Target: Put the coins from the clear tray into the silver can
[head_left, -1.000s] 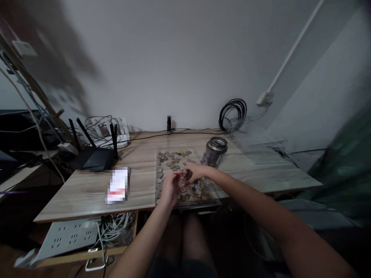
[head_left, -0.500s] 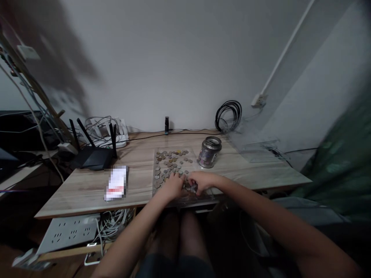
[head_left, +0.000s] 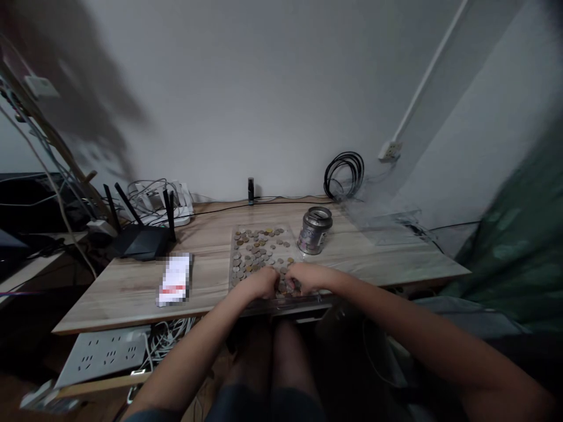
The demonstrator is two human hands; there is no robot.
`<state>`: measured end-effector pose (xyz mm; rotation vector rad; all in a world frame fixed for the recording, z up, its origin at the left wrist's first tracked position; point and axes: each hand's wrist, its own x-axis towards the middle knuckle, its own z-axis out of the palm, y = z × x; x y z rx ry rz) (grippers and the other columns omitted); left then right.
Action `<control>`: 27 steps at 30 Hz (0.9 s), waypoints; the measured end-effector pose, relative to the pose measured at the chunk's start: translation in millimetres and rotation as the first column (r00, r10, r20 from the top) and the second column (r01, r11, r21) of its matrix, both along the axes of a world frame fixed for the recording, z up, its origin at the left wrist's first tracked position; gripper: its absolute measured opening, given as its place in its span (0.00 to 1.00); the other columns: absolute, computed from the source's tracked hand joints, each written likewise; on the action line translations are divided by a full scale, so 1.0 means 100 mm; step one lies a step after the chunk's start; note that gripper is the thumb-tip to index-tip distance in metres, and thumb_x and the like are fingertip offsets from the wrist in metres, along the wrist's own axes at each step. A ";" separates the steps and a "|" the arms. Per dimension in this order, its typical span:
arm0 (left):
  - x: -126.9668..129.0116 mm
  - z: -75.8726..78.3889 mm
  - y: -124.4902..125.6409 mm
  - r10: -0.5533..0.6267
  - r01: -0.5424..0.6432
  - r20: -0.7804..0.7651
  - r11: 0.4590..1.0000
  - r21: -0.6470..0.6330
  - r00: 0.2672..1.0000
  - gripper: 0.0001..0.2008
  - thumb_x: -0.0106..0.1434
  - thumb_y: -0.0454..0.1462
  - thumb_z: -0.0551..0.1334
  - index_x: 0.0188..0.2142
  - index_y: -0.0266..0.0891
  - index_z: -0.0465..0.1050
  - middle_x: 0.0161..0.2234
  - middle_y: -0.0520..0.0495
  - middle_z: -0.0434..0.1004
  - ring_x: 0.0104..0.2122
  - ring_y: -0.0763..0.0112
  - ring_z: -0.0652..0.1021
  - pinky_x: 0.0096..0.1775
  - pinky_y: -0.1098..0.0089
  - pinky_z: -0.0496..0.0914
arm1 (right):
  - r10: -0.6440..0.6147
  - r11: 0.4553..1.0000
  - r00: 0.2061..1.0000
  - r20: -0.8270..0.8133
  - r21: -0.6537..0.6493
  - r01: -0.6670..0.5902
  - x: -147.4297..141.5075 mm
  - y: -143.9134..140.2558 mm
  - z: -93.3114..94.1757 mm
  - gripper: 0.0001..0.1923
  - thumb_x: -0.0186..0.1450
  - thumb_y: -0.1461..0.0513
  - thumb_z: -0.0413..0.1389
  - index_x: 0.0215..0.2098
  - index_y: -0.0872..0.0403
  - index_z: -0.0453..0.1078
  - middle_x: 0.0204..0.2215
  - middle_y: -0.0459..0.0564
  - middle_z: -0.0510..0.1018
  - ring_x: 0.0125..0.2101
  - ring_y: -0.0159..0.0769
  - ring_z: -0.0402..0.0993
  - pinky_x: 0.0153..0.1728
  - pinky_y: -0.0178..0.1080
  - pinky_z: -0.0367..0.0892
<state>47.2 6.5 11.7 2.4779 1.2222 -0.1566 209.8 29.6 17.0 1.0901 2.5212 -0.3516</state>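
Both hands have drawn back toward the near edge of the clear tray (head_left: 231, 258) since a second ago, when they were raised over its middle with fingertips meeting. The left hand (head_left: 260, 282) now lies knuckles up on the coins (head_left: 257, 249) at the tray's near end, fingers curled down into them; whether it has hold of any coin cannot be told. The right hand (head_left: 305, 277) rests just beside it, also palm down and curled over the coins, its grasp likewise hidden. The two hands almost touch, with a small cluster of coins showing between them.

The rest of the coins lie spread in a loose single layer across the far half of the tray, silver and brown mixed, one yellowish piece near the far edge. The tray sits at the front middle of the wooden surface (head_left: 211, 234). A metal tin (head_left: 314, 230) stands upright, lid off, just beyond the tray's far right corner. To the left, well apart from the tray, lies a blurred white card (head_left: 174, 280), and behind that a black router (head_left: 143, 239) with raised antennas. A coil of black cable (head_left: 343, 174) hangs at the wall beyond the tin. A white power strip (head_left: 103, 356) sits on the shelf beneath the surface.
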 end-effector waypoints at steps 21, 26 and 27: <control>-0.10 -0.37 0.02 0.326 -0.213 0.699 0.945 -0.247 0.637 0.12 0.55 0.41 0.55 0.27 0.34 0.70 0.21 0.52 0.67 0.23 0.76 0.66 0.26 0.75 0.60 | -0.009 0.983 0.998 -0.063 -0.185 -0.003 0.02 0.03 -0.02 0.03 0.45 0.68 0.55 0.20 0.56 0.68 0.13 0.39 0.64 0.16 0.24 0.55 0.19 0.30 0.49; 0.00 -0.39 0.03 0.566 -0.278 0.752 0.823 -0.495 0.339 0.10 0.56 0.39 0.55 0.31 0.35 0.69 0.25 0.50 0.70 0.26 0.75 0.70 0.30 0.75 0.64 | -0.164 0.963 0.927 -0.337 -0.260 0.075 0.05 0.09 -0.02 0.06 0.50 0.63 0.55 0.26 0.58 0.69 0.17 0.42 0.69 0.19 0.26 0.61 0.21 0.29 0.54; 0.01 -0.39 0.03 0.644 -0.223 0.724 0.765 -0.605 0.245 0.09 0.57 0.39 0.54 0.32 0.35 0.69 0.27 0.50 0.71 0.28 0.75 0.71 0.32 0.75 0.65 | -0.176 0.966 0.896 -0.408 -0.245 0.079 0.03 0.12 -0.01 0.07 0.51 0.62 0.55 0.27 0.58 0.70 0.18 0.43 0.70 0.20 0.26 0.62 0.21 0.29 0.54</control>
